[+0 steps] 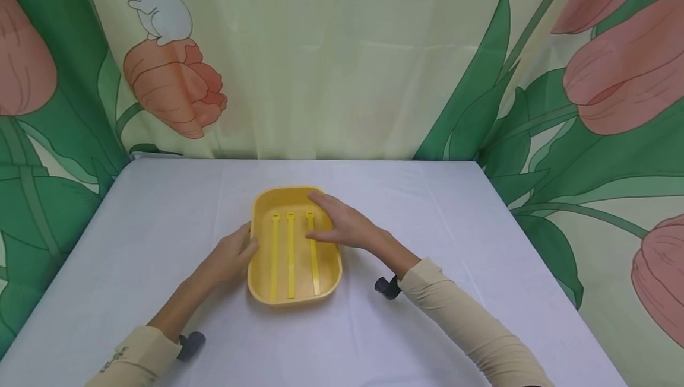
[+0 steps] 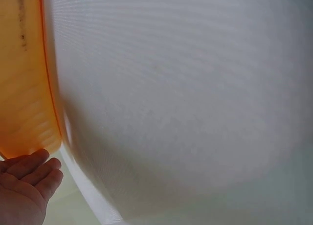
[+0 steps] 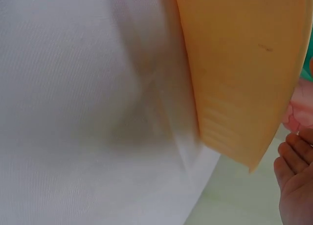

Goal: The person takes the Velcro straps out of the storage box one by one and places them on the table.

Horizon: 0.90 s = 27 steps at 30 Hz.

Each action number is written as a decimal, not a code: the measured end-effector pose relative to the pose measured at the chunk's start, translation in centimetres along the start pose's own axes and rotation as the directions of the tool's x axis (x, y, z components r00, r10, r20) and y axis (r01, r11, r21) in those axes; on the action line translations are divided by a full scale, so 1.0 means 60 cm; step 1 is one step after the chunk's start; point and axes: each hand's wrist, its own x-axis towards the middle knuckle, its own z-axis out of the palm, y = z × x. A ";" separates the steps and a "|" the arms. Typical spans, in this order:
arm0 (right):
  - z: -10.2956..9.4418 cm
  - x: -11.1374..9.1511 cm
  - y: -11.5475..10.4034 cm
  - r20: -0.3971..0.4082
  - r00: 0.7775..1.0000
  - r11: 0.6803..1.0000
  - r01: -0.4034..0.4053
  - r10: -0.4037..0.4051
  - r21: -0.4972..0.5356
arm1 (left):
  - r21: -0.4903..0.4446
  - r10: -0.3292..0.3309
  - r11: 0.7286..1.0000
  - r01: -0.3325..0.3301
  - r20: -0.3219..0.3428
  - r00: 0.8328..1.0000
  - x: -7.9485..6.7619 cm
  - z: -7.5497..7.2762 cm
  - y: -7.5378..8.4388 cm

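A yellow plastic tray point(image 1: 295, 196) with rounded corners sits on the white-covered table. Inside lie three yellow strips with small square heads that look like cable ties: a left one point(image 1: 275, 259), a middle one point(image 1: 291, 259) and a right one point(image 1: 314, 268), roughly parallel. My left hand point(image 1: 232, 254) holds the tray's left side, thumb over the rim and fingers along the outer wall. Over the tray's upper right part is my right hand point(image 1: 347, 222), thumb and fingers spread apart, with nothing between them. The right wrist view shows that hand point(image 3: 297, 178) beside the tray's outer wall point(image 3: 244, 88).
White cloth covers the table point(image 1: 427, 215), whose far edge meets a curtain point(image 1: 342, 66) printed with tulips and a white animal. A dark wrist camera point(image 1: 190, 345) hangs at the left cuff, another dark wrist camera point(image 1: 387, 287) at the right cuff.
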 end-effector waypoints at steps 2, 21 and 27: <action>0.002 0.001 -0.002 0.000 1.000 1.000 0.005 -0.005 -0.001 | -0.005 -0.006 1.000 0.006 0.006 1.000 0.001 0.001 0.000; 0.020 0.024 -0.022 0.071 0.996 0.997 0.040 -0.044 0.063 | -0.027 -0.054 0.998 0.055 0.020 0.998 0.004 0.000 0.001; 0.028 0.032 -0.028 0.090 0.994 0.996 0.052 -0.058 0.068 | -0.026 -0.067 0.997 0.068 0.031 0.997 0.003 -0.002 -0.001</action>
